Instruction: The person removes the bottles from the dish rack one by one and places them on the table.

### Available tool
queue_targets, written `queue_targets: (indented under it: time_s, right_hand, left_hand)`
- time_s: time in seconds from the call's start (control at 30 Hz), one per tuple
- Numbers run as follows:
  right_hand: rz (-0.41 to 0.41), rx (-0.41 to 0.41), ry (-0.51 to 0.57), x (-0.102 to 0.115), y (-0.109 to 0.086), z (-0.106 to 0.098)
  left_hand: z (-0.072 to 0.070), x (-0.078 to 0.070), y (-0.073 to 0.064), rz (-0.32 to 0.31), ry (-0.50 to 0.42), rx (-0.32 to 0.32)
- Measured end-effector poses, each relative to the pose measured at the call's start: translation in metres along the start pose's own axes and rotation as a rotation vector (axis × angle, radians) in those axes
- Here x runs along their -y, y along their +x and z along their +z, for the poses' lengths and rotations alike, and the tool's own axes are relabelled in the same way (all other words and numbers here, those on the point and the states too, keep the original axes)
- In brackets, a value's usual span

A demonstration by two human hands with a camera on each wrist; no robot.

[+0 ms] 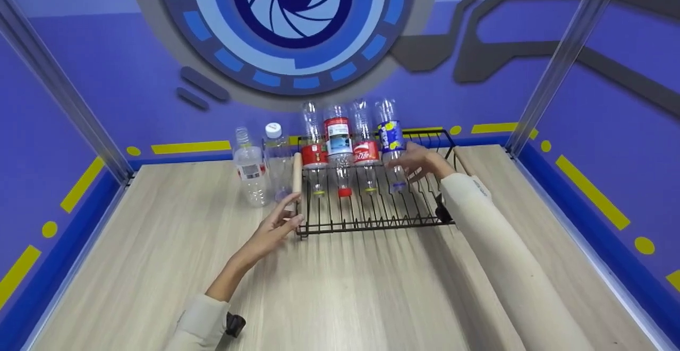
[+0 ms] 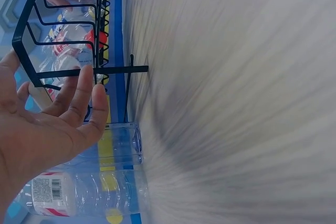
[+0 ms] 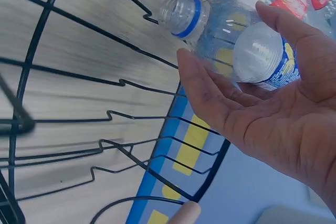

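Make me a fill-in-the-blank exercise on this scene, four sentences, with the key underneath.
1. The rack holds ____ bottles.
2. The bottle nearest the right hand has a mostly ____ label.
3. In the head view, two other bottles stand to the ____ of the rack.
4. Of those two, the one nearer the rack has a ____ cap.

Missing words: four; blue; left; white.

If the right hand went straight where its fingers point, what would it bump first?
The right hand would probably meet the blue-labelled Pepsi bottle first; they may even be touching, since any gap is hard to judge.
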State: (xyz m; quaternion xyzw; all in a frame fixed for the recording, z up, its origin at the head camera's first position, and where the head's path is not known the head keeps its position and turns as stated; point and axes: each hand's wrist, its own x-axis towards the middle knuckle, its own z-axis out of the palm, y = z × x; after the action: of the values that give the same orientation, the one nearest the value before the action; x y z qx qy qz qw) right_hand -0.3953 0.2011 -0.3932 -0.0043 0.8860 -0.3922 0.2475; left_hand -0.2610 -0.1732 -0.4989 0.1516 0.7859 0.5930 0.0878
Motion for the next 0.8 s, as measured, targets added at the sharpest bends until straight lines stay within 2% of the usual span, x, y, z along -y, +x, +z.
queue_targets:
  time_s: [0.33,0.67,0.8]
  right_hand:
    - [-0.046,-0.058,0.023,-0.003,-0.018,-0.008]
    - [-0.174,-0.151,0.152,-0.020,-0.032,-0.017]
    - [-0.251,-0.178,0.185,-0.030,-0.040,-0.019]
  left_hand:
    - [0.001,-0.002,-0.001,0.011,-0.003,-0.003]
    - [0.002,-0.001,0.000,0.009,-0.004,-0.001]
    - [0.002,-0.003,-0.001,0.007,-0.010,-0.001]
